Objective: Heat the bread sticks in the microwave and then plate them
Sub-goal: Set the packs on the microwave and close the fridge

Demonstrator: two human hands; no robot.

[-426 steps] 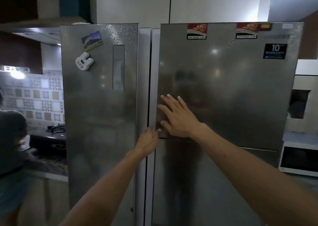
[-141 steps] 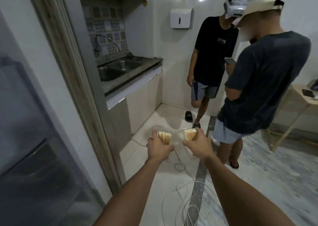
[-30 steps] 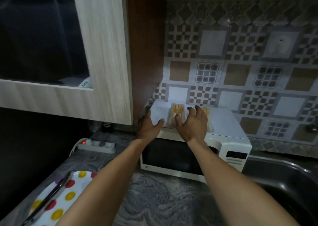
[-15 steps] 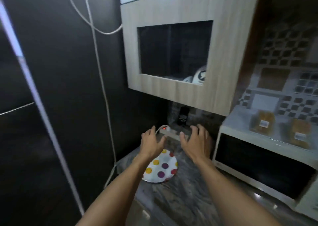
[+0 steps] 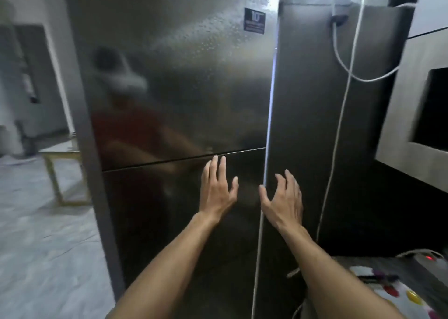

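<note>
One fridge (image 5: 184, 81); two hands, left hand (image 5: 218, 192) and right hand (image 5: 283, 199), both spread, grasping nothing; one dotted plate (image 5: 402, 297).

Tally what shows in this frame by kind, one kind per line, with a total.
Hands: 2, left hand and right hand, both holding nothing
Fridges: 1, fridge
White cables: 2, hanging cable and looped cable
Dotted plates: 1, plate
Power strips: 1, power strip
Total: 7
</note>
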